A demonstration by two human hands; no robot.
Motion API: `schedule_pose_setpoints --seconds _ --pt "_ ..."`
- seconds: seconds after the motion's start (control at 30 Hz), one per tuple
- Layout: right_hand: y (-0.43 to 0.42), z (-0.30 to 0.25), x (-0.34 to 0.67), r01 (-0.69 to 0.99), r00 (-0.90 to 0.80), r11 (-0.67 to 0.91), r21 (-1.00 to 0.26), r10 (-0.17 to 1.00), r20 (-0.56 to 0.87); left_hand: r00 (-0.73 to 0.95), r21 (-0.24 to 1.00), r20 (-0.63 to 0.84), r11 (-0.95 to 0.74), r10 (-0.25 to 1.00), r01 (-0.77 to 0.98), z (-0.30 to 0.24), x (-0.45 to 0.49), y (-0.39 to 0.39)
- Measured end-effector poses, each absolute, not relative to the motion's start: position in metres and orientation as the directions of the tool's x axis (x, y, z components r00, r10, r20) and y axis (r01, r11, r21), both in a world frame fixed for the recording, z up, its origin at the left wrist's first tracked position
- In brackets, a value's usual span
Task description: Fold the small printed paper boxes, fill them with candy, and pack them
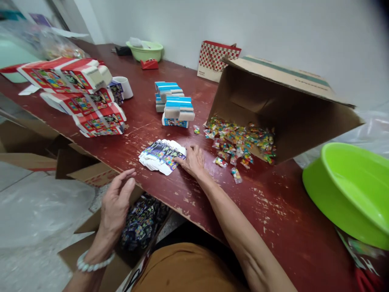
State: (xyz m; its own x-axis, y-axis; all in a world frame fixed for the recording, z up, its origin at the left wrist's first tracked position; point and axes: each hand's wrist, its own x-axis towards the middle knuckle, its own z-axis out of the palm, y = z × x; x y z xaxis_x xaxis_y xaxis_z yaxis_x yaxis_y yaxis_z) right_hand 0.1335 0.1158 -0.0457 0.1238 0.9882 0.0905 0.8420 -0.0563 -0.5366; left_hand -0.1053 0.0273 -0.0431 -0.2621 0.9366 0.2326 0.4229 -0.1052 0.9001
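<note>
A fanned pile of flat printed cartons (161,156), white and dark purple with colourful pictures, lies on the red table near its front edge. My right hand (193,161) is at the pile's right end, thumb on the cartons and fingers curled at their edge. Past the table's front edge, my left hand (117,198) hangs in the air with fingers extended and nothing in it. Below it, an open cardboard box (91,251) holds many dark small packets (141,223). Small clear packets of colourful candy (237,140) spill from a tipped cardboard carton (285,109) to the right.
Bundled red cartons (100,119) are stacked at the left, beside a white cup (125,87). Blue-banded bundles (179,106) stand mid-table. A green basin (340,182) is at the right. Behind are a checked paper bag (212,61), a pale green bowl (152,52) and a red tape dispenser (150,64).
</note>
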Motion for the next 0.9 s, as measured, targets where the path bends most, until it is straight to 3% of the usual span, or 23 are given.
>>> schedule_pose_setpoints --seconds 0.1,0.23,0.3,0.37,0.43,0.5,0.6,0.7,0.9 --pt "0.114 -0.056 0.131 0.781 0.166 -0.05 -0.622 0.978 0.13 -0.233 0.915 0.238 -0.137 0.943 0.378 -0.039 -0.094 0.038" --pt "0.106 -0.058 0.142 0.451 0.243 -0.031 -0.892 0.966 0.089 -0.159 0.852 0.316 -0.206 0.935 0.482 -0.029 -0.084 0.047" --pt "0.093 -0.049 0.151 0.361 0.199 -0.025 -0.932 0.979 0.051 -0.096 0.824 0.33 -0.237 0.939 0.514 -0.02 -0.077 0.048" --pt "0.074 -0.034 0.161 0.273 0.094 0.015 -0.962 0.995 0.042 0.002 0.885 0.21 -0.191 0.978 0.426 -0.009 -0.068 0.043" --pt "0.051 -0.015 0.169 0.067 -0.097 0.061 -0.996 0.994 0.054 0.231 0.982 -0.061 0.017 0.971 0.189 0.0 -0.057 0.034" --pt "0.029 0.002 0.173 -0.055 -0.219 0.044 -0.998 0.974 0.055 0.557 0.945 -0.272 0.328 0.785 -0.001 0.006 -0.044 0.022" --pt "0.006 0.015 0.175 -0.122 -0.294 0.004 -0.992 0.955 0.04 0.805 0.788 -0.301 0.609 0.512 -0.092 0.004 -0.028 0.003" --pt "-0.005 0.016 0.175 -0.169 -0.272 -0.028 -0.985 0.962 0.019 0.816 0.737 -0.27 0.656 0.511 -0.166 0.0 -0.017 -0.008" --pt "-0.019 0.011 0.17 -0.3 -0.187 -0.077 -0.951 0.982 -0.02 0.64 0.845 -0.349 0.525 0.685 -0.101 0.009 -0.006 -0.012"
